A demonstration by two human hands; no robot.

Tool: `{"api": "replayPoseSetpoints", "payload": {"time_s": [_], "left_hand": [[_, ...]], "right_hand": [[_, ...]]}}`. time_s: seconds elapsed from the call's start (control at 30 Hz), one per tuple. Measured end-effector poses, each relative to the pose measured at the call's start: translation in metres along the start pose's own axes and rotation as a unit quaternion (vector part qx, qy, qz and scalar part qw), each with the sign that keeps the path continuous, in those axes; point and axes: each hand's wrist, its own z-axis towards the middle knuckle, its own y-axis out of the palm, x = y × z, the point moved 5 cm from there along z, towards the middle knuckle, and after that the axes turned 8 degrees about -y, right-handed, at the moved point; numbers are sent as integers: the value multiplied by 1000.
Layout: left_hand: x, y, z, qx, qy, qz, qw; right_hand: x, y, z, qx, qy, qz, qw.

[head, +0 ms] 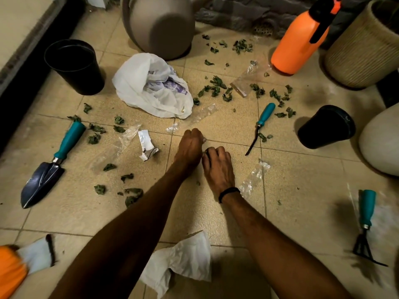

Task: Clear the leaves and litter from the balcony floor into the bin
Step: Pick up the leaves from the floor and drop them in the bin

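Both hands sit close together at mid-floor. The left hand [191, 145] and right hand [218, 167] have their fingers curled under; whether either holds anything cannot be told. Leaves [216, 88] lie scattered across the tiles. The black bin [74, 65] stands upright, well apart at far left. Recommendation: sweep the leaves into one heap, scoop with both hands cupped, and lift the plastic wrappers [254, 178] separately.

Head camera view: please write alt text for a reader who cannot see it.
The left hand and right hand, both curled, meet over a tiled balcony floor; whether they hold anything is unclear. Around them lie green leaf scraps, clear wrappers, a white plastic bag, teal-handled garden tools and two black pots.
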Motion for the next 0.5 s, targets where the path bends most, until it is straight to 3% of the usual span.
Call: {"api": "replayPoseSetpoints", "payload": {"time_s": [0.07, 0.13, 0.17, 0.2, 0.23, 0.3, 0.33, 0.4, 0.5], "left_hand": [[-3, -12, -28, 25, -48, -54, 997], [-16, -18, -61, 1, -160, -173, 972], [-23, -18, -81, -28, -234, -282, 930], [-27, -18, -100, -67, -305, -405, 860], [-27, -19, -117, -109, -357, -521, 767], [-29, -29, -146, -142, -389, -685, 600], [-32, -35, -153, -145, -385, -727, 551], [-41, -48, -163, -135, -367, -772, 501], [-47, -68, -172, -138, -325, -805, 476]], "right_hand": [[1, -1, 3, -15, 5, -21, 1000], [6, -3, 8, -60, 52, 20, 997], [8, -5, 7, -57, 70, 45, 995], [9, -8, 7, -46, 82, 62, 994], [11, -11, 7, -25, 104, 85, 991], [6, -10, -2, 5, 134, 131, 982], [2, -7, -6, 5, 122, 132, 984], [-12, 4, -17, -7, 73, 103, 992], [-29, 13, -26, 19, 45, 79, 996]]}}
